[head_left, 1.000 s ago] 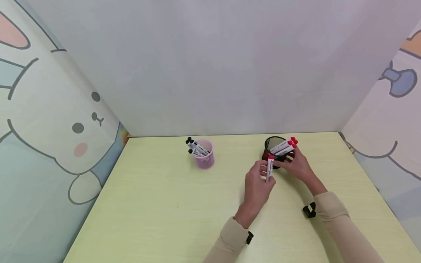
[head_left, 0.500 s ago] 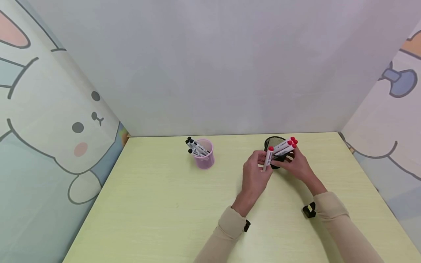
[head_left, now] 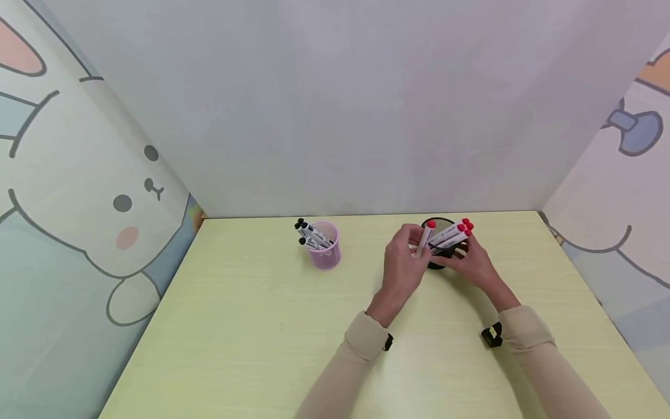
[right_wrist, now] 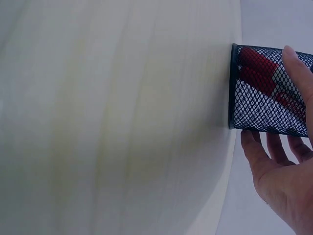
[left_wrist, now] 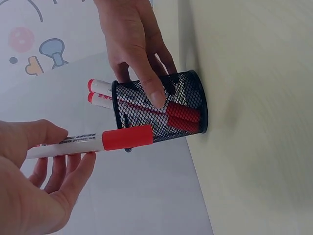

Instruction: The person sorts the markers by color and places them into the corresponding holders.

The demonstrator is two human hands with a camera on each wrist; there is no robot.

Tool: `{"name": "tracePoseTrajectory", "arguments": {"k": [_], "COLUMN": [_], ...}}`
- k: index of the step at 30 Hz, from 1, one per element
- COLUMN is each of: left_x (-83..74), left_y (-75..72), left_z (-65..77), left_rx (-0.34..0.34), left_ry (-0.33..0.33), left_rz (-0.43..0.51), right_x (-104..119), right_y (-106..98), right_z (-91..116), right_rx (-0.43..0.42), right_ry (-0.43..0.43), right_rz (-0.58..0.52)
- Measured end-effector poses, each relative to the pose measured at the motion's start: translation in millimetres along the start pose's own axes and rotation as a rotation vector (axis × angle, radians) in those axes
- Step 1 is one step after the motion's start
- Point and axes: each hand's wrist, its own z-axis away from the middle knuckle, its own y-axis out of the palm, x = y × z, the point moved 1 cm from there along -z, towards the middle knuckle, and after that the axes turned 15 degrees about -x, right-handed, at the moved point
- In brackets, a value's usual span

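Note:
In my left hand (head_left: 402, 266) I pinch a whiteboard marker (left_wrist: 83, 145) between thumb and fingers, its red cap pointing down toward the table. In the left wrist view the cap overlaps the rim of a black mesh pen holder (left_wrist: 188, 95). My right hand (head_left: 476, 266) grips that holder from the right side, thumb across the front and fingers behind. Several red-ended markers (head_left: 451, 234) lean to the right inside it, red caps at the bottom showing through the mesh. The holder stands upright on the table.
A small purple bucket (head_left: 327, 259) stands left of my hands, with several black-ended markers (head_left: 317, 235) leaning left in it. Behind the pale yellow table (head_left: 235, 326) rises a plain wall (head_left: 335, 116). Side panels with cartoon animals (head_left: 78, 192) flank it.
My left hand has moved up and slightly left with the marker, away from me toward the holder's rim, and the marker tilts more. My right hand and the holder have stayed put.

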Motion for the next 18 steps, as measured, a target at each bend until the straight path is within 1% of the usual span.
{"name": "tracePoseTrajectory", "arguments": {"k": [6, 11, 14, 18], "left_x": [2.1, 3.2, 2.4, 0.6], "left_y": [0.7, 1.1, 1.5, 2.3], "left_z": [-7.9, -14.5, -18.5, -23.8], "left_rx": [-0.006, -0.019, -0.013, -0.004], "left_ry": [0.04, 0.086, 0.109, 0.116], "left_rz": [0.033, 0.05, 0.064, 0.094], "right_x": [-1.8, -2.8, -2.8, -2.7], "right_y": [1.4, 1.1, 0.6, 0.8], "right_z": [-1.2, -0.9, -0.9, -1.1], "right_rx": [0.0, 0.0, 0.0, -0.001], "right_ry": [0.019, 0.016, 0.013, 0.013], "right_rz": [0.004, 0.007, 0.001, -0.009]}}
